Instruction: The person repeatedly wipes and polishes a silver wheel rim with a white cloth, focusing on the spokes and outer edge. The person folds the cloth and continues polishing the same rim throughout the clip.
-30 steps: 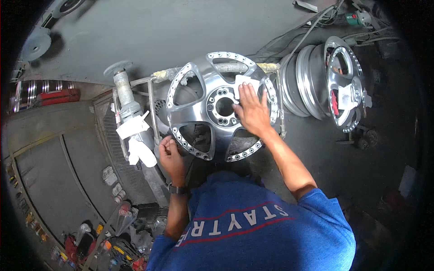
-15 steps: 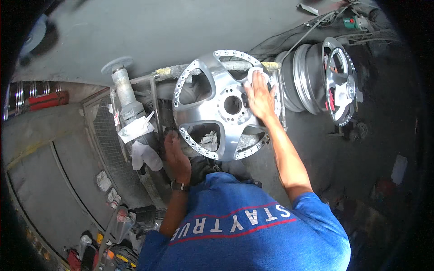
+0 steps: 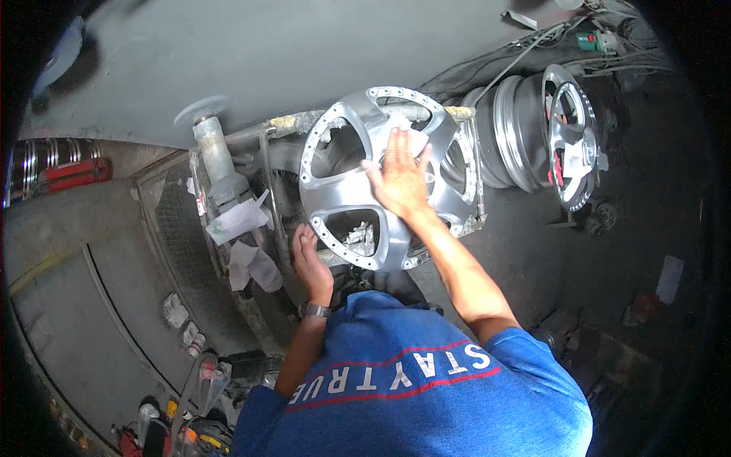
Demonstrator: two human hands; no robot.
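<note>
A polished silver wheel face [image 3: 346, 192], with broad spokes and small holes round its rim, lies in front of me on a metal frame. My right hand [image 3: 402, 183] reaches over its hub, fingers stretched forward, pressing a folded white sheet [image 3: 415, 141] onto an upper spoke. Whether that sheet is cloth or paper I cannot tell. The hand hides most of the wheel's centre. At the wheel's lower left edge is my left hand [image 3: 311, 263], fingers extended and gripping nothing; whether it touches the rim is unclear.
Left of the wheel, a grimy power tool [image 3: 219, 164] with a round disc stands on the frame [image 3: 478, 167], white sheets [image 3: 237, 221] beside it. Wheel barrels [image 3: 506, 129] and another wheel face [image 3: 571, 145] stand to the right. Cables [image 3: 518, 53] run behind.
My right hand has slid left across the wheel with the white sheet, from the upper right spoke toward the upper middle. My left hand has shifted slightly right, along the wheel's edge.
</note>
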